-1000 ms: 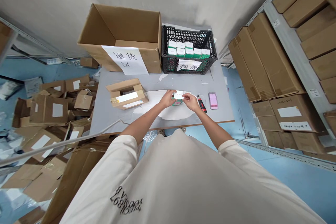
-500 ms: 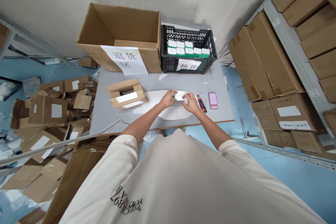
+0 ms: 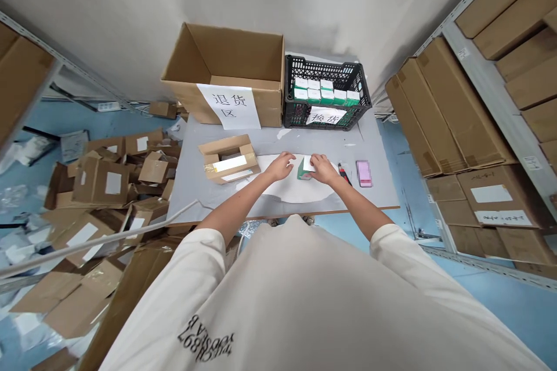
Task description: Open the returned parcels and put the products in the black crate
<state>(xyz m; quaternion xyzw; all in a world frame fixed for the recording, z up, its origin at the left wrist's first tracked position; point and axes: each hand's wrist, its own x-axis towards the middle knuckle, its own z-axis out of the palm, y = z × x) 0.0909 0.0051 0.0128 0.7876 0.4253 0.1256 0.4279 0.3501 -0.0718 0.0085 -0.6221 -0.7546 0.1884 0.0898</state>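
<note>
A small green and white box (image 3: 304, 168) stands on the white sheet (image 3: 282, 190) in front of me. My right hand (image 3: 322, 168) grips this box from its right side, fingers over the top. To the left of it, my left hand (image 3: 281, 166) is raised with fingers apart and nothing between them. An opened small carton (image 3: 230, 169) lies further left on the table. Right of my right hand are a red and black cutter (image 3: 344, 173) and a pink-screened phone (image 3: 364, 174).
At the table's back stand a large open cardboard box (image 3: 183, 93) with a paper sign and a black crate (image 3: 368, 90) holding several green and white boxes. Cartons (image 3: 102, 179) are heaped on the floor at left. Shelving (image 3: 505, 69) with cartons stands at right.
My left hand has let go of the small box, which my right hand still holds, now turned with its green side showing. The whole view has shifted, moving the table rightward.
</note>
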